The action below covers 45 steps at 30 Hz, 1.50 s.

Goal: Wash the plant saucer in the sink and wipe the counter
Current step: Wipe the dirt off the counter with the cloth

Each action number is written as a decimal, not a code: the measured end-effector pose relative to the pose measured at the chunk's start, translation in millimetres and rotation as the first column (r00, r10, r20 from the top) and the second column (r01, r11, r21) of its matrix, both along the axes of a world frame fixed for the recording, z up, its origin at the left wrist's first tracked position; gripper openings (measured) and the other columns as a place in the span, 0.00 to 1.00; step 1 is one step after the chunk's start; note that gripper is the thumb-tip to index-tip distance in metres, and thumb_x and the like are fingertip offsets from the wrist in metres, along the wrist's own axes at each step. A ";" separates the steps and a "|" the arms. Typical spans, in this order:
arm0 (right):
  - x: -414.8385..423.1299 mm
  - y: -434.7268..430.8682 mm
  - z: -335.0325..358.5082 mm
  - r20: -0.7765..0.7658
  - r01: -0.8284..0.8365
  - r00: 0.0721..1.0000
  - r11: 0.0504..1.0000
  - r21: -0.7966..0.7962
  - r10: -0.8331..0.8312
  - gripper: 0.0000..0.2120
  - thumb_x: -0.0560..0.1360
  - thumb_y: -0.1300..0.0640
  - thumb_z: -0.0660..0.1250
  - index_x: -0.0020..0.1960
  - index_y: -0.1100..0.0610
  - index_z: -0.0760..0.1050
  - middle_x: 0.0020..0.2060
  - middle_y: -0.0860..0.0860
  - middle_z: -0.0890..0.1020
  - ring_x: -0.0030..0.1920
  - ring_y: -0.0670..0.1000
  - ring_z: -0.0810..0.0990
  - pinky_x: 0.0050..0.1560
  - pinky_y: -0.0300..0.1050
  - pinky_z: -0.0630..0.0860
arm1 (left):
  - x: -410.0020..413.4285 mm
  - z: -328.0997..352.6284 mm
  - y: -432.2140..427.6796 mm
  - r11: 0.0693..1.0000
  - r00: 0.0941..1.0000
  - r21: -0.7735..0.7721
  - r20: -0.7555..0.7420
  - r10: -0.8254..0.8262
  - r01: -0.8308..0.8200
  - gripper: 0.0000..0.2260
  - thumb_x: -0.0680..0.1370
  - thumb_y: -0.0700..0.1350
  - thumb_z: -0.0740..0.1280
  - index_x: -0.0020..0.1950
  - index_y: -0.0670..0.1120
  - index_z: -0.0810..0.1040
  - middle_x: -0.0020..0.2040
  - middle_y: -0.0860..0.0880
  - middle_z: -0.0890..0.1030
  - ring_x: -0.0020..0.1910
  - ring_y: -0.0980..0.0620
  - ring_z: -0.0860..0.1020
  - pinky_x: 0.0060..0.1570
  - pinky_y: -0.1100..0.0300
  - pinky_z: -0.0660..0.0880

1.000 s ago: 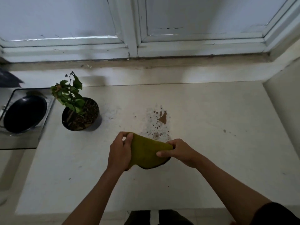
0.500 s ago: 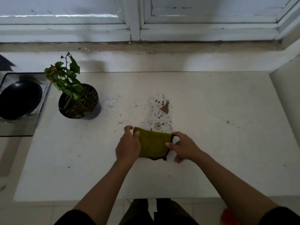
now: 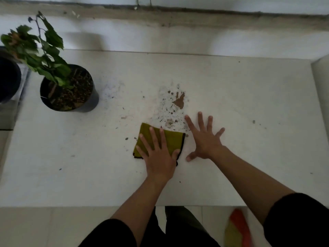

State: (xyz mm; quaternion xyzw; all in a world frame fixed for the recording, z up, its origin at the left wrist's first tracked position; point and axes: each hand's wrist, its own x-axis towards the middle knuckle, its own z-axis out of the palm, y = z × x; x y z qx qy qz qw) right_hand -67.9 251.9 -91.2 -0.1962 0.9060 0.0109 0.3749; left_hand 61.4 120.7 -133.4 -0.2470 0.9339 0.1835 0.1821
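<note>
A folded yellow-green cloth point(image 3: 161, 142) with a dark edge lies flat on the pale worktop point(image 3: 240, 97) just below the middle of the frame. The left hand point(image 3: 158, 155) is pressed flat on top of the cloth, fingers straight and slightly apart, covering its lower right part, so that the cloth shows above and to the left of the hand. The right hand point(image 3: 204, 139) lies palm down on the bare worktop just beside the cloth's right edge, all 5 fingers spread wide and holding nothing; whether its thumb touches the cloth cannot be told. Just above both hands, dark soil crumbs point(image 3: 169, 114) are scattered across the worktop, with 1 brown stain point(image 3: 179, 101) at their upper right. At the left of the frame a black pot point(image 3: 68, 90) with a leafy plant point(image 3: 41, 50) stands on the worktop, well apart from the cloth. At the far left edge a black saucer point(image 3: 8, 79) sits in the sink point(image 3: 10, 111), only partly in view.
</note>
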 end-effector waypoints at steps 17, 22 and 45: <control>-1.0 6.7 -3.7 -0.032 0.043 0.999 0.998 -0.035 -0.044 0.76 0.53 0.34 0.82 0.76 0.38 0.24 0.77 0.50 0.25 0.77 0.64 0.27 0.70 0.81 0.48 | -90.1 -23.5 -35.6 0.984 0.981 -0.036 -0.081 -0.178 0.175 0.39 0.82 0.68 0.41 0.83 0.45 0.33 0.82 0.40 0.32 0.80 0.33 0.32 0.76 0.31 0.35; -1.2 7.0 0.3 -0.019 0.067 0.998 0.997 -0.038 -0.068 0.78 0.53 0.35 0.83 0.77 0.43 0.23 0.77 0.48 0.26 0.77 0.63 0.27 0.71 0.80 0.46 | -69.5 -27.9 -55.1 0.900 0.892 -0.143 -0.141 -0.430 0.411 0.36 0.85 0.63 0.44 0.84 0.41 0.42 0.84 0.37 0.41 0.82 0.33 0.40 0.78 0.32 0.45; 0.3 6.6 -0.8 -0.028 0.091 0.995 0.995 -0.029 -0.092 0.79 0.52 0.36 0.83 0.76 0.44 0.22 0.76 0.49 0.24 0.77 0.61 0.26 0.72 0.78 0.46 | -59.4 -11.4 -80.7 0.909 0.908 -0.044 -0.045 -0.417 0.415 0.34 0.84 0.62 0.42 0.83 0.45 0.33 0.83 0.42 0.32 0.81 0.39 0.32 0.80 0.36 0.40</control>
